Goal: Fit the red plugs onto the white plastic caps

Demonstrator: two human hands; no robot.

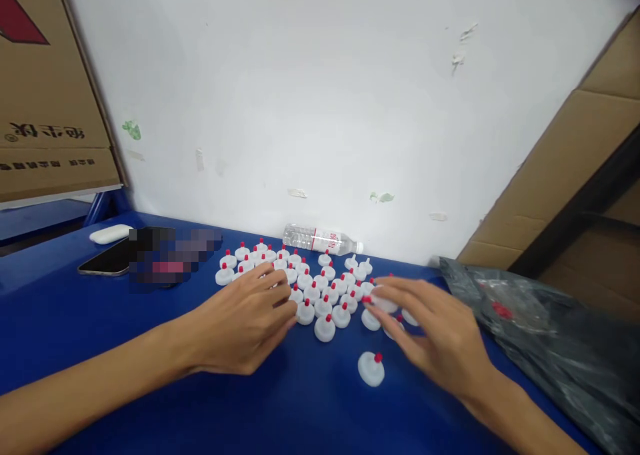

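Note:
Several white caps with red tips (320, 287) stand packed together on a blue table (280, 408). My left hand (240, 322) lies palm down at the left edge of the group, fingers stretched out and touching the nearest caps. My right hand (435, 332) rests over the right edge of the group, fingers extended, with a white cap (384, 302) under its fingertips. One cap (371, 368) stands apart, nearer to me, just left of my right hand.
A clear plastic water bottle (323, 239) lies against the white wall behind the caps. A phone (107, 262) and a white case (110, 234) lie at the left. A dark plastic bag (540, 335) lies at the right. Cardboard boxes (45, 88) stand on both sides.

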